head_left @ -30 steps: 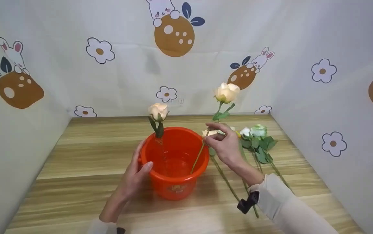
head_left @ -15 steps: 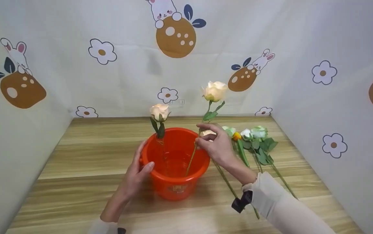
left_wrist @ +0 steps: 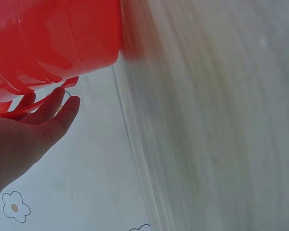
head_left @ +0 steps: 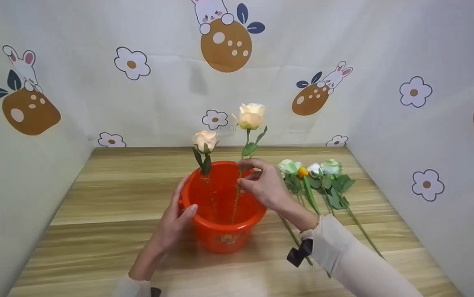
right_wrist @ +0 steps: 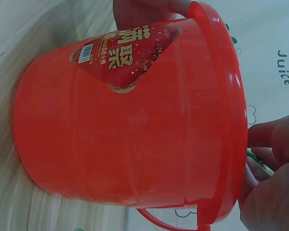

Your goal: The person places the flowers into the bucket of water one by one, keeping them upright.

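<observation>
In the head view a red plastic bucket [head_left: 223,243] stands upright on the wooden table. My left hand [head_left: 171,227] holds its left side, thumb over the rim and fingers around the outside; in the left wrist view those fingers [left_wrist: 50,113] lie by the bucket's handle. My right hand [head_left: 265,185] pinches the stem of a cream rose [head_left: 252,116], the stem's lower end inside the bucket. A second pale rose [head_left: 205,141] leans in the bucket at the left. In the right wrist view the bucket wall [right_wrist: 135,144] hides most of the held stem.
Right of the bucket lie several loose flowers: pale green roses [head_left: 331,167], a small white flower [head_left: 314,168] and an orange-yellow one [head_left: 303,172], stems toward the front. A patterned cloth wall [head_left: 162,95] encloses the table's back and sides.
My right hand has moved left with the cream rose, bringing its stem more upright and further over the bucket. The left hand keeps its hold on the bucket.
</observation>
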Motion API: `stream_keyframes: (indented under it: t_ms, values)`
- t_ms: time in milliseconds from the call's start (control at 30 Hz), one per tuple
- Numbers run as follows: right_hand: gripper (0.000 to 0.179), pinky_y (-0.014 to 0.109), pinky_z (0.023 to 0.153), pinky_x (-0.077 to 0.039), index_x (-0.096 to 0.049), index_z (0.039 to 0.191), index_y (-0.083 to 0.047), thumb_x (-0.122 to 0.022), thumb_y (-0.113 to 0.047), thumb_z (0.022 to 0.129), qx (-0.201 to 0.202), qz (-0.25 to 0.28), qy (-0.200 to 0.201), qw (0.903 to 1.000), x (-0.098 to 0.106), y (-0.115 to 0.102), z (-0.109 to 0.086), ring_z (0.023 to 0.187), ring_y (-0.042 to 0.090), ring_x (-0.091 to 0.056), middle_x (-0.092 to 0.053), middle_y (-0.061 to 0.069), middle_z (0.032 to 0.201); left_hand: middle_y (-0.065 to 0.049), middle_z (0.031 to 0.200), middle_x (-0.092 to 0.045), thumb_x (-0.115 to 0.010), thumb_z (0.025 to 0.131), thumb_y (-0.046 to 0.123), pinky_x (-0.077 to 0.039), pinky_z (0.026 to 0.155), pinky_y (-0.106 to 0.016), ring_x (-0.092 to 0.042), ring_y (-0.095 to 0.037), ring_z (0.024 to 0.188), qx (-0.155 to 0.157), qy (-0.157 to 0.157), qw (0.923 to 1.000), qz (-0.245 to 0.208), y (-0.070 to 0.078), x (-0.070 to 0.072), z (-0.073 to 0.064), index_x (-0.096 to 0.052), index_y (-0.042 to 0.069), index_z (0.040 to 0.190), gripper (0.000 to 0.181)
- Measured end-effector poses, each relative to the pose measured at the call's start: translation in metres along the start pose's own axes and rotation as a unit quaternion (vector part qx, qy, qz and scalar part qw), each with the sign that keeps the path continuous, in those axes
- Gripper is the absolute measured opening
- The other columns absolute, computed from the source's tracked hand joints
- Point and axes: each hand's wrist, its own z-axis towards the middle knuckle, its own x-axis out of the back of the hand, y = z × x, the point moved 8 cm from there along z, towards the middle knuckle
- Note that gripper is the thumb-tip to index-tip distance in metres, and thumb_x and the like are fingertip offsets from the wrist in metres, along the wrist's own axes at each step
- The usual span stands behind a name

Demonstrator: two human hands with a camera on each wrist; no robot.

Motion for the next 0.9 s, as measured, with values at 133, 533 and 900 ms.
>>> stream_keyframes:
  t_ms: [133, 533, 900]
  values:
    - [0.041, 0.034, 0.07, -0.067, -0.072, 0.128, 0.001, -0.072, 0.011, 0.088, -0.009, -0.023, -0.007, 0.9997, -0.006, 0.001, 0.003, 0.078, 0.017, -0.074, -0.07, 0.026, 0.112, -0.007, 0.168, -0.038, -0.06, 0.103, 0.015, -0.056, 0.108, -0.036, -0.049, -0.035, 0.146, -0.004, -0.003, 1.0, -0.001, 0.0, 0.0, 0.0, -0.02, 0.029, 0.169, 0.078]
    - [0.035, 0.032, 0.071, -0.066, -0.074, 0.121, 0.001, -0.072, 0.01, 0.087, -0.025, -0.072, -0.034, 0.9965, -0.016, 0.001, 0.01, 0.078, 0.019, -0.073, -0.072, 0.017, 0.105, -0.006, 0.169, -0.038, -0.059, 0.104, 0.02, -0.054, 0.111, -0.037, -0.048, -0.033, 0.148, -0.001, -0.002, 0.9999, 0.011, 0.0, 0.0, 0.0, -0.019, 0.033, 0.168, 0.077]
    - [0.031, 0.03, 0.067, -0.065, -0.075, 0.116, 0.002, -0.073, 0.005, 0.086, 0.001, -0.101, -0.059, 0.9932, -0.022, -0.002, 0.012, 0.07, 0.014, -0.071, -0.075, 0.014, 0.099, -0.008, 0.168, -0.039, -0.059, 0.102, 0.016, -0.055, 0.11, -0.034, -0.049, -0.034, 0.147, 0.0, 0.0, 0.9999, 0.011, 0.001, -0.001, 0.0, -0.019, 0.027, 0.169, 0.079]
